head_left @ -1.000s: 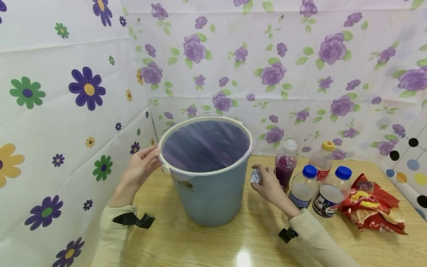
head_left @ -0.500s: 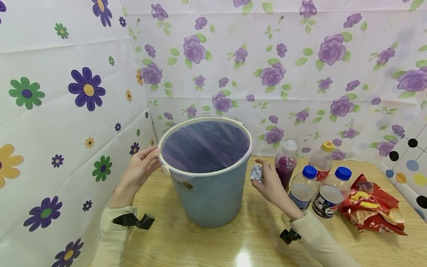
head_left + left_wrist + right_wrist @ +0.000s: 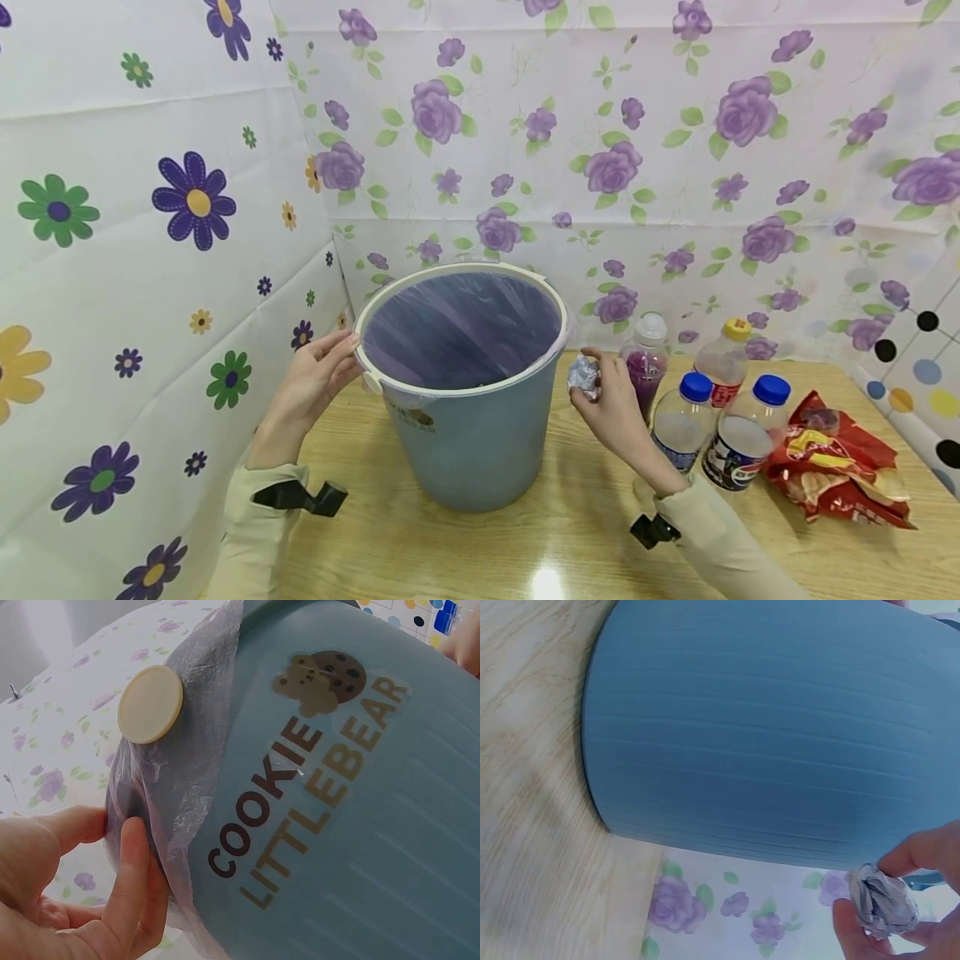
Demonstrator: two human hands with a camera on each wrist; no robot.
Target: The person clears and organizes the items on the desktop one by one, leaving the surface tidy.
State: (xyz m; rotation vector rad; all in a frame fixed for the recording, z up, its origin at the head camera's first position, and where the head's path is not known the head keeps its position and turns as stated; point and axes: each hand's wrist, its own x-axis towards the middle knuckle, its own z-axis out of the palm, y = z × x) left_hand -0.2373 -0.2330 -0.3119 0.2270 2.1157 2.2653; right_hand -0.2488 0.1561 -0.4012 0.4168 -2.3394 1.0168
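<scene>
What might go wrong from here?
The crumpled ball in the right hand is outside the bin; lifted over, it might clip the rim and drop. The purple-filled bottle stands close by that hand, so a rightward swing could topple it. The left hand grips the rim where the liner hangs over; a tug might loosen that liner.

Table (image 3: 592,542): light wood grain, glossy, bright glare spot at the near edge. Blue-grey bin (image 3: 472,454) stood upright on it, left of the rest. Four capped bottles stood upright in a cluster to its right: white-capped purple bottle (image 3: 643,372) and yellow-capped bottle (image 3: 720,364) at the back, left blue-capped bottle (image 3: 678,423) and right blue-capped bottle (image 3: 737,442) in front. Crumpled red bag (image 3: 840,458) lay just right of those; couldn't tell if it touched the nearest bottle.
</scene>
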